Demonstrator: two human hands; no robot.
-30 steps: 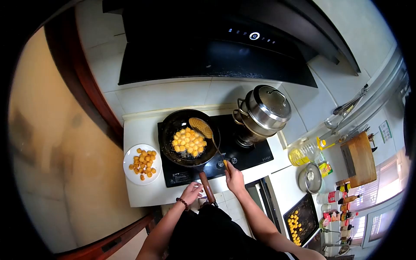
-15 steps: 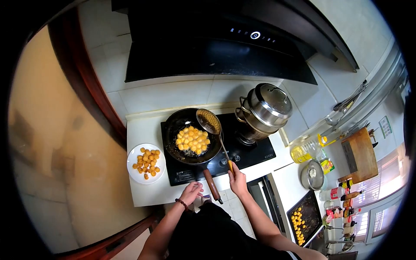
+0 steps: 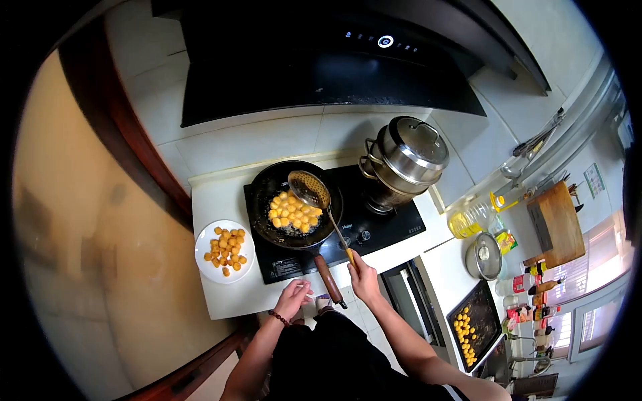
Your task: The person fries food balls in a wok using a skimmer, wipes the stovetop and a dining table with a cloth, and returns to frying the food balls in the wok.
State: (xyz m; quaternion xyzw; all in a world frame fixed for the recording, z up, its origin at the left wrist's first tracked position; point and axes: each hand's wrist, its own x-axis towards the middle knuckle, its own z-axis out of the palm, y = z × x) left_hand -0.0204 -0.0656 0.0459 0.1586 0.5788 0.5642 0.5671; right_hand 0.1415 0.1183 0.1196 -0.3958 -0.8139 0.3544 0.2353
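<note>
Partway through: one lot out, one lot in, one lot waiting

My right hand (image 3: pixel 364 277) is closed around the handle of the skimmer (image 3: pixel 309 188), whose bowl is over the wok (image 3: pixel 269 188), at the edge of the balls (image 3: pixel 294 214); whether it touches them I cannot tell. My left hand (image 3: pixel 293 299) is loosely curled near the wok handle (image 3: pixel 326 277), apart from it, with nothing in it that I can make out.

I'd call this about midway. The browned balls (image 3: pixel 226 250) on the plate (image 3: pixel 208 269), left of the hob (image 3: pixel 394 230), look done. Those in the wok are spread in one cluster and paler yellow, so I judge that they need more time. The yellow balls (image 3: pixel 464 335) on the tray (image 3: pixel 487 321), off to the right, look uncooked, which leaves them to do after this lot.
</note>
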